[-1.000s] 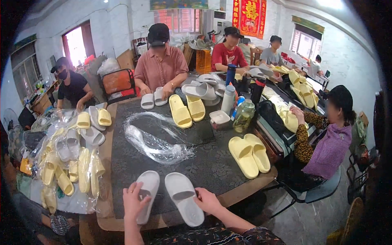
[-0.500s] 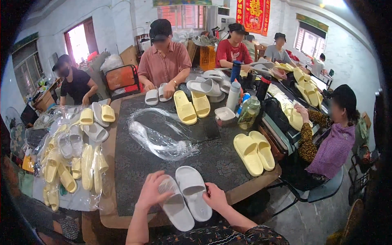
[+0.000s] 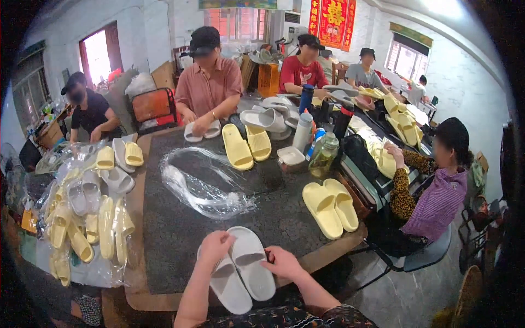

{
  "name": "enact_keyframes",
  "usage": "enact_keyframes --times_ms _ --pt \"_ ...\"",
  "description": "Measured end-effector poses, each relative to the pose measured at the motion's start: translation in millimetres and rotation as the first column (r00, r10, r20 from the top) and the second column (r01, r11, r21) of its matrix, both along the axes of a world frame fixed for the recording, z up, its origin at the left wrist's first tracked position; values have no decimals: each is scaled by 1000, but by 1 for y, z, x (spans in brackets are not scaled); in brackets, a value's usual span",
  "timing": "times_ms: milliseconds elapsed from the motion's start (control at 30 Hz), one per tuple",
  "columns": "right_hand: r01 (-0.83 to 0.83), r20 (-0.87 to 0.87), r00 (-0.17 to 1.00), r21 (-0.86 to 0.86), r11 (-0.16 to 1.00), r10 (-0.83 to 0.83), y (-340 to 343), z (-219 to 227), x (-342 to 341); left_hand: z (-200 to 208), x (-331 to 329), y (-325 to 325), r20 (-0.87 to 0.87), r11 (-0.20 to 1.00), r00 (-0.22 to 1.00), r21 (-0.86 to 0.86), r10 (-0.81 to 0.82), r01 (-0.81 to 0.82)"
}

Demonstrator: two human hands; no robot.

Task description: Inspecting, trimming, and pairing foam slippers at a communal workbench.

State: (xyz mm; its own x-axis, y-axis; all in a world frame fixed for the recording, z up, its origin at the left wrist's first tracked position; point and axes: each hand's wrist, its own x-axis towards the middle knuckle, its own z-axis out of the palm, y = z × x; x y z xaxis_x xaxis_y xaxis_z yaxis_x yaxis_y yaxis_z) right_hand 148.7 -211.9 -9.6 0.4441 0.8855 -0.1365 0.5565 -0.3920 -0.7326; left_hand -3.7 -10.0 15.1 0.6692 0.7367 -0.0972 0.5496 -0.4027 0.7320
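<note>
A pair of grey slide slippers lies side by side at the near edge of the dark table mat, toes pointing away from me. My left hand (image 3: 216, 247) reaches over the toe of the left slipper (image 3: 229, 287), its fingers curled and closed against the upper part; that toe is mostly hidden beneath it. My right hand (image 3: 283, 263) rests at the outer side of the right slipper (image 3: 256, 276), fingers bent and touching the edge of its strap. Just beyond, a loose heap of clear plastic bags (image 3: 202, 191) lies on the mat.
Yellow slippers (image 3: 322, 205) sit to the right, another yellow pair (image 3: 238, 147) farther back. Bagged slippers (image 3: 90, 218) pile up at left. A glass jar (image 3: 324, 153), bottles and a plastic tub (image 3: 290, 156) stand at the mat's far right. Several co-workers sit around.
The view has shifted slightly, moving the scene leftward. My left hand has moved up toward the left slipper's toe, its fingers more curled. A co-worker opposite has shifted a hand over grey slippers.
</note>
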Motion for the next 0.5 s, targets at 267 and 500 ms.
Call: enact_keyframes --times_ms 267,500 --pt "119 -502 835 566 816 226 44 95 -16 -27 2 17 486 985 867 -169 110 -30" --pt "526 -722 634 665 531 276 122 109 5 -34 4 20 534 973 830 -225 163 -47"
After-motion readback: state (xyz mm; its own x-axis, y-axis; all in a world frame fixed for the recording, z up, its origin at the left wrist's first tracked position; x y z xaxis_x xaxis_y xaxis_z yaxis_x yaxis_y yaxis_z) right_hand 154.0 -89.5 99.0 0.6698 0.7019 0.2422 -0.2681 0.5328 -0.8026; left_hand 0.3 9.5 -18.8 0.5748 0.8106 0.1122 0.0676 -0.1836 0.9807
